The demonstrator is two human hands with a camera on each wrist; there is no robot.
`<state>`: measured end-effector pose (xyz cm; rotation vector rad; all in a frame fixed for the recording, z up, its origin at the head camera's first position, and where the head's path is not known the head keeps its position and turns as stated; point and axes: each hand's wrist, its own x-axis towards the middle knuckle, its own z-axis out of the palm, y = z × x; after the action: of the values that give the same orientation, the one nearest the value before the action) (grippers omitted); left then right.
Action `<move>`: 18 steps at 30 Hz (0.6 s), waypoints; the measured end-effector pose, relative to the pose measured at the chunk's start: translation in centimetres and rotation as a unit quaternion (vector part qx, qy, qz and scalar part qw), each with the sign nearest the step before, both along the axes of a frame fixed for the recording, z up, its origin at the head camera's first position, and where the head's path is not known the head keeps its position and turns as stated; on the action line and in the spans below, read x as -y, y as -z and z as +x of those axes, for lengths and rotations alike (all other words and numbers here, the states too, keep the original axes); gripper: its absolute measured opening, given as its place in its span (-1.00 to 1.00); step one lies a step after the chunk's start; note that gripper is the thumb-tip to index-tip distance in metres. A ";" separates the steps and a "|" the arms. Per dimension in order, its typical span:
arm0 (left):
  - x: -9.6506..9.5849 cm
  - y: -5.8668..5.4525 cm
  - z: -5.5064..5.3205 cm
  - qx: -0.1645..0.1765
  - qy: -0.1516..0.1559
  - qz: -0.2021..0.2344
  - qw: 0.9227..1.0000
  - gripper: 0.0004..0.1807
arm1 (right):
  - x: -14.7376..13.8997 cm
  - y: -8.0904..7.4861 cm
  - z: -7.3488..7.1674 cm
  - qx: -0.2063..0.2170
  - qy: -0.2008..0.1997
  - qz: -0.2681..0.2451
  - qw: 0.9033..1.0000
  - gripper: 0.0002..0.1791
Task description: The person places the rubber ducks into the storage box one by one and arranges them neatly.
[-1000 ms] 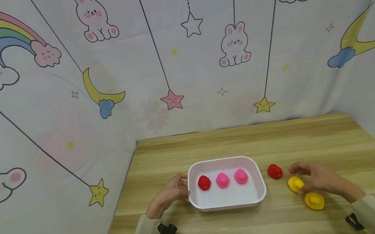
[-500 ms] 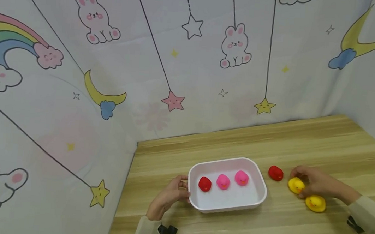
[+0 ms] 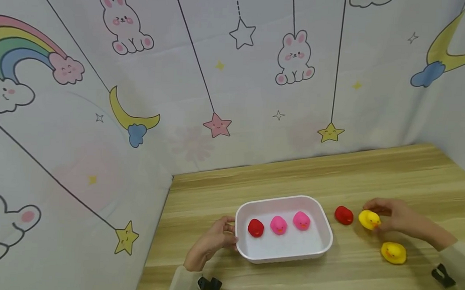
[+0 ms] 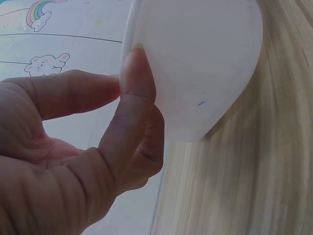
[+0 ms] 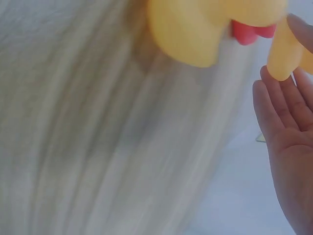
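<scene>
My left hand [image 3: 213, 240] pinches the left rim of a white plastic tray [image 3: 286, 257]. In the left wrist view, thumb and fingers close on the tray's edge [image 4: 200, 58]. Inside the tray sit a red rubber duck [image 3: 255, 228] and two pink ones [image 3: 278, 225] [image 3: 301, 221] in a row. On the right side, my right hand [image 3: 404, 219] holds a yellow rubber duck [image 3: 369, 219] between thumb and fingertips. The right wrist view shows this held duck [image 5: 283, 51] at the upper right, partly cut off by the frame.
Left of the held duck, a second red duck [image 3: 344, 215] lies on the wooden table [image 3: 300, 284]. Another yellow duck [image 3: 394, 253] rests in front of my right hand. A white cloth wall [image 3: 251, 89] printed with rabbits and stars borders the table behind.
My right hand has taken hold of the nearer-to-tray yellow duck and raised it slightly away from the other yellow one. The left hand stays at the tray's rim.
</scene>
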<state>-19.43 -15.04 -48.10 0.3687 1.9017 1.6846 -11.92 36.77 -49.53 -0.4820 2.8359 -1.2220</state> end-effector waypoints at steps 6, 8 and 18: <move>0.3 -0.1 0.1 0.000 0.000 0.004 1.000 -0.32 | 0.8 -1.8 0.1 -0.033 -0.002 -0.017 0.999 -0.50; 0.4 -0.1 0.2 0.001 0.000 0.004 1.000 -0.32 | 1.1 -2.4 0.1 -0.039 -0.006 -0.023 0.999 -0.50; 0.2 0.1 0.0 0.000 -0.003 0.000 1.000 -0.35 | 2.9 -4.6 -0.2 -0.042 0.013 -0.054 0.998 -0.47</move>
<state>-19.44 -15.21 -48.18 0.3650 1.9045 1.6885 -12.07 33.89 -44.97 -0.5131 2.8642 -1.3993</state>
